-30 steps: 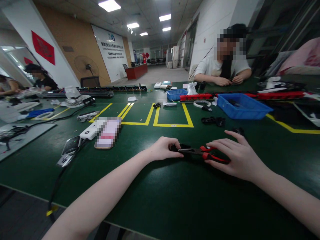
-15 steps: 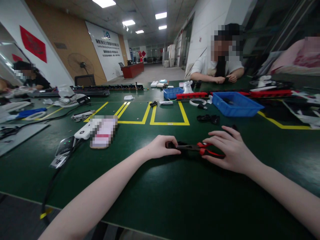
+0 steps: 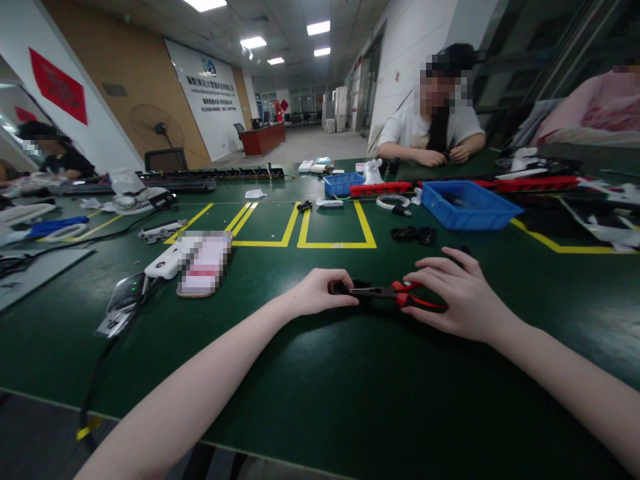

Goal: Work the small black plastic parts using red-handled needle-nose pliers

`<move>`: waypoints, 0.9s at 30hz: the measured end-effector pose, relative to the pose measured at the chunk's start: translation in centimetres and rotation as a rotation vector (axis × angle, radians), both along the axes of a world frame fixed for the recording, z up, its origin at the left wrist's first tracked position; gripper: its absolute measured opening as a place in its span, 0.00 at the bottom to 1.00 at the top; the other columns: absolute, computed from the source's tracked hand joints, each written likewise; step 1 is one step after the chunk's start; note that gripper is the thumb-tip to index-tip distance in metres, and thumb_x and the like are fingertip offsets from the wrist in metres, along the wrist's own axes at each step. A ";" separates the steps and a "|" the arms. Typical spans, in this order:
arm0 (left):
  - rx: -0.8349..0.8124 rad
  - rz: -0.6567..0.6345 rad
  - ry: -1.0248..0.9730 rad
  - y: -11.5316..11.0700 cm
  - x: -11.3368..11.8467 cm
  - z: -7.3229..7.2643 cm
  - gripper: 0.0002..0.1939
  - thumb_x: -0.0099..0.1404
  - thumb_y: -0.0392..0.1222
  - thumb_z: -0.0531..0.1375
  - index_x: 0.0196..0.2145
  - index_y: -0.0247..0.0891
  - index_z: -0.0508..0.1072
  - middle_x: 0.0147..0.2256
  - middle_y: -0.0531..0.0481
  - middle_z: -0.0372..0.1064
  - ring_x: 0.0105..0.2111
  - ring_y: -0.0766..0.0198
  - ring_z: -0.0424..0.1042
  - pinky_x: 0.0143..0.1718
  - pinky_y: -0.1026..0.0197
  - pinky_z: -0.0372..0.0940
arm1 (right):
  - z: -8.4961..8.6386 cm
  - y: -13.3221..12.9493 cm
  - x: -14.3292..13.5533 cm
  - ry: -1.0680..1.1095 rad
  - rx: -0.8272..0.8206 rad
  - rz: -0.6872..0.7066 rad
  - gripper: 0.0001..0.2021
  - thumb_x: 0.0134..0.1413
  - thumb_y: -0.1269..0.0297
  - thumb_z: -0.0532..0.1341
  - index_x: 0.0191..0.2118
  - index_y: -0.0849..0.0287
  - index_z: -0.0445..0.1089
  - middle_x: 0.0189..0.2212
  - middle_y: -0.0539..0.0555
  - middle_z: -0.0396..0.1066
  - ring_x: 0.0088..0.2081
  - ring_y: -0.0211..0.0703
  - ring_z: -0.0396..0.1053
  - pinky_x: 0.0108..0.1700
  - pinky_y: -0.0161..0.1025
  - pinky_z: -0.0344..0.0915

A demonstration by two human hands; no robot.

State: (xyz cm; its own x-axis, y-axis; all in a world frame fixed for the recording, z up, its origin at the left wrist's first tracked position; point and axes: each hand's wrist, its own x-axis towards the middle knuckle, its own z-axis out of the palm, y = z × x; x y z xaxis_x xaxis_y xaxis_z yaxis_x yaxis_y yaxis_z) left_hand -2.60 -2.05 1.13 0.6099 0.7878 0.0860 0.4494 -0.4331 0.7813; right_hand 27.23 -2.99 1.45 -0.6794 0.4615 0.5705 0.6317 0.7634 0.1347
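Left hand (image 3: 327,291) pinches one small black part (image 3: 341,288) between thumb and fingers, over green tabletop (image 3: 300,373); right hand (image 3: 460,299), loosely curled, holds one red-and-black-handled metal pliers (image 3: 386,292), nose at part; one larger blue plastic bin (image 3: 475,221), dark contents; one smaller blue plastic bin (image 3: 345,189), contents unclear.

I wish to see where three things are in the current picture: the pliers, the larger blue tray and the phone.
Pliers (image 3: 388,292): head view, on the metal near the pivot.
Larger blue tray (image 3: 467,219): head view, on its near outer wall.
Phone (image 3: 203,261): head view, on its screen.
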 end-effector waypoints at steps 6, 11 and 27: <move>0.017 -0.003 -0.014 0.0 0.0 -0.2 0.13 0.61 0.48 0.66 0.37 0.37 0.74 0.30 0.55 0.67 0.26 0.68 0.62 0.27 0.65 0.54 | 0.1 0.0 0.2 -0.021 0.020 0.001 0.17 0.52 0.52 0.65 0.45 0.53 0.71 0.39 0.55 0.77 0.47 0.56 0.72 0.61 0.62 0.55; 0.000 0.007 -0.023 0.1 0.0 -0.4 0.12 0.60 0.47 0.66 0.36 0.36 0.74 0.30 0.54 0.68 0.27 0.68 0.63 0.28 0.64 0.55 | -0.2 0.1 0.2 0.016 -0.022 -0.013 0.17 0.50 0.52 0.65 0.45 0.52 0.71 0.39 0.55 0.77 0.46 0.56 0.73 0.60 0.63 0.56; 0.025 -0.040 -0.077 0.4 -0.2 -0.5 0.12 0.61 0.48 0.66 0.36 0.36 0.73 0.31 0.54 0.68 0.28 0.68 0.64 0.29 0.64 0.56 | -0.3 0.6 0.0 0.104 -0.034 0.002 0.15 0.52 0.51 0.63 0.45 0.44 0.68 0.38 0.54 0.76 0.43 0.60 0.73 0.56 0.69 0.58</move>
State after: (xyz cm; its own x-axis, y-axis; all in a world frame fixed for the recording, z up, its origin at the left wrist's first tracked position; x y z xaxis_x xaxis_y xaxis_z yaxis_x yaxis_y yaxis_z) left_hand -2.85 -1.70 0.65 0.6313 0.7602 0.1532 0.3703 -0.4691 0.8017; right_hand 27.20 -2.44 1.15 -0.6179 0.4807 0.6222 0.6396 0.7675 0.0421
